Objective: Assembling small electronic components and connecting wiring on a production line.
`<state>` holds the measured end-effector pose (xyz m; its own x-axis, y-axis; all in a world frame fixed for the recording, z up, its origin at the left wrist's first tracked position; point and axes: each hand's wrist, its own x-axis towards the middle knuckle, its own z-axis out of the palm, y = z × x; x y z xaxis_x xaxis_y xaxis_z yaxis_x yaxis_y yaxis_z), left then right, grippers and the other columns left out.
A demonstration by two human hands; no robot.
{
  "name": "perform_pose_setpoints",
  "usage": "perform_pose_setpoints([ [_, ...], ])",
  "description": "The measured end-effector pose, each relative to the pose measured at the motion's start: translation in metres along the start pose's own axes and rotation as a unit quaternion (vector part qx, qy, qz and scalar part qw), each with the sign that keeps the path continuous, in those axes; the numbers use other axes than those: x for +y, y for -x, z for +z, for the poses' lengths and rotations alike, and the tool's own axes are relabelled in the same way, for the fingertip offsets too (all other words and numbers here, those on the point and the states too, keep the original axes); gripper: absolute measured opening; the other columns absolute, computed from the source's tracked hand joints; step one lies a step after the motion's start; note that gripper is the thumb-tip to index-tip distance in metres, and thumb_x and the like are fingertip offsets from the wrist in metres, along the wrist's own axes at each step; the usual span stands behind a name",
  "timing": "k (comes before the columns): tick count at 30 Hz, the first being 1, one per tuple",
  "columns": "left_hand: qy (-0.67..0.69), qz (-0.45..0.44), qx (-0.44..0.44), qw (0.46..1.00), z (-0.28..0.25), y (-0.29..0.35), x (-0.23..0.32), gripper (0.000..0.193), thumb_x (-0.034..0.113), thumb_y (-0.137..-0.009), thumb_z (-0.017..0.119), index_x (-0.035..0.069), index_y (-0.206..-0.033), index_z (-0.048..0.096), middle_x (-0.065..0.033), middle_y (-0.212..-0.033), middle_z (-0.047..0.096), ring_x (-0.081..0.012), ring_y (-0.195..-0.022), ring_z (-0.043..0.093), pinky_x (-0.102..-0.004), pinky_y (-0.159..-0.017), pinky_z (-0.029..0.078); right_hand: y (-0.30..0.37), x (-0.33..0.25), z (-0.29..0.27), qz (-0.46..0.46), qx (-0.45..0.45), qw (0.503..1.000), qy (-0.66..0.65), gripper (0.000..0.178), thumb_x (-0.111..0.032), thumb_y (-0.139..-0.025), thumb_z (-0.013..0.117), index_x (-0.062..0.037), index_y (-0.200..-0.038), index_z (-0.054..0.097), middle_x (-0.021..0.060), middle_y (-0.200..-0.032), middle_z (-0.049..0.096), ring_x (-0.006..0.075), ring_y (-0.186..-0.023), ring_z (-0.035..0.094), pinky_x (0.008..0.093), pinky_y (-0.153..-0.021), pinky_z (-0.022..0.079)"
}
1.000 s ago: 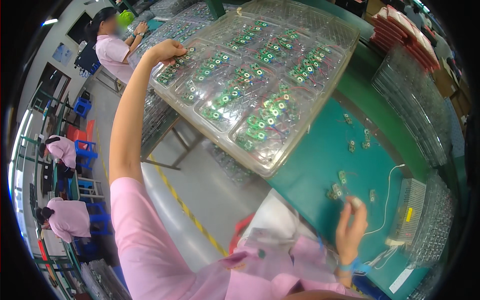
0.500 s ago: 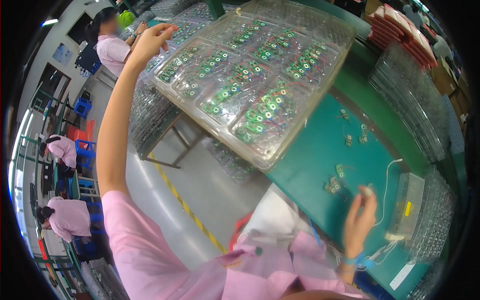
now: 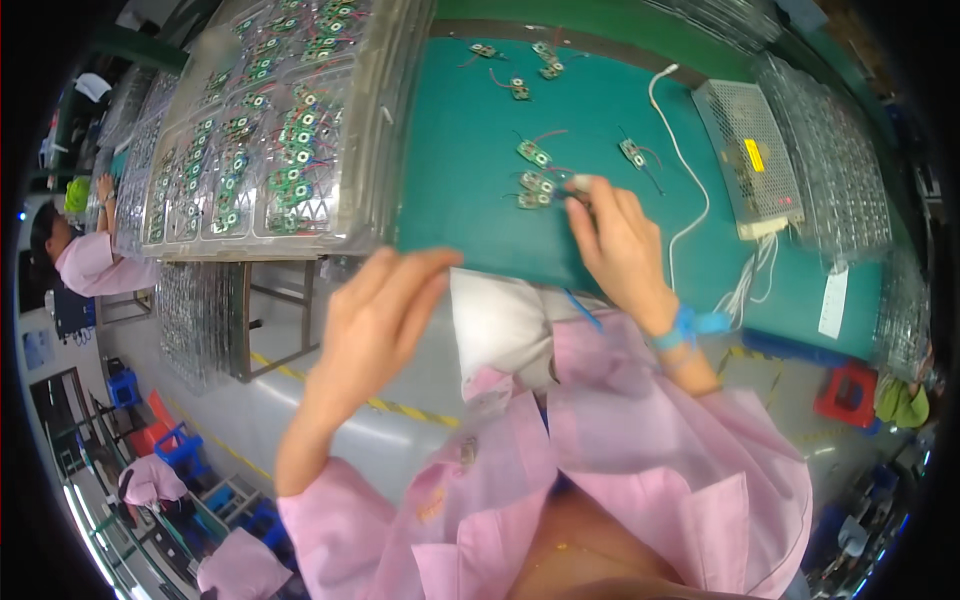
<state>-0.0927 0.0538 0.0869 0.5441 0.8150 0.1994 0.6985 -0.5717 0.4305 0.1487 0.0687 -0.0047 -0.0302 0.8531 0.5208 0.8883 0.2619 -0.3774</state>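
Note:
My right hand (image 3: pixel 622 245) is over the green mat with thumb and forefinger pinched at the wired edge of a small green circuit board (image 3: pixel 537 190). The fingertips partly cover the wires. Just beyond it lies another circuit board (image 3: pixel 534 152) with a red wire, and a separate wired board (image 3: pixel 632 153) rests to the right. My left hand (image 3: pixel 375 310), slightly blurred, is in front of the mat's near edge, fingers stretched out and holding nothing. To its upper left stands a stack of clear plastic trays (image 3: pixel 330 243), the top one filled with wired circuit boards (image 3: pixel 300 150).
Several more boards (image 3: pixel 519 89) lie toward the mat's far edge. A white cable (image 3: pixel 697 185) curves across the green mat (image 3: pixel 470 120). A perforated metal power supply (image 3: pixel 745 150) stands at right, beside stacked clear trays (image 3: pixel 830 160). A co-worker (image 3: pixel 90 260) is at far left.
My left hand has come down from the tray stack to the mat's near edge. My right hand has moved from the lone board to the pair of boards. The view has turned.

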Motion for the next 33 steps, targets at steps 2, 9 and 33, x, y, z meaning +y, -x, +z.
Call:
perform_pose_setpoints([
  [2,0.04,-0.096,0.049,0.993,0.033,-0.01,-0.009,0.019,0.01,-0.085,0.059,0.01,-0.104,0.062,-0.0044,-0.079,0.056,-0.0193,-0.061,0.052,-0.0316,-0.057,0.044,-0.002,-0.005,0.003,0.014,-0.026,1.0,-0.002,0.027,-0.011,-0.079,0.063,-0.0094,-0.104,0.055,0.0066,-0.081,0.056,0.023,-0.069,0.055,0.0322,-0.052,0.046],
  [9,0.066,-0.148,0.113,0.98,0.119,-0.048,-0.016,0.02,0.019,-0.086,0.06,0.011,-0.105,0.058,-0.005,-0.079,0.055,-0.0201,-0.066,0.053,-0.0327,-0.06,0.045,-0.001,-0.001,0.026,0.038,-0.025,0.998,0.035,0.025,-0.014,-0.079,0.063,-0.0082,-0.102,0.054,0.0089,-0.087,0.054,0.0252,-0.075,0.054,0.0338,-0.052,0.046],
  [33,0.669,-0.277,-0.046,0.689,0.113,-0.056,0.0,0.024,0.028,-0.092,0.057,0.005,-0.095,0.056,0.0008,-0.075,0.051,-0.0063,-0.06,0.048,-0.0158,-0.054,0.037,0.014,0.006,0.005,0.003,0.011,0.985,-0.172,0.014,-0.015,-0.085,0.058,-0.0116,-0.098,0.057,0.0051,-0.075,0.054,0.0228,-0.071,0.053,0.0361,-0.056,0.046],
])
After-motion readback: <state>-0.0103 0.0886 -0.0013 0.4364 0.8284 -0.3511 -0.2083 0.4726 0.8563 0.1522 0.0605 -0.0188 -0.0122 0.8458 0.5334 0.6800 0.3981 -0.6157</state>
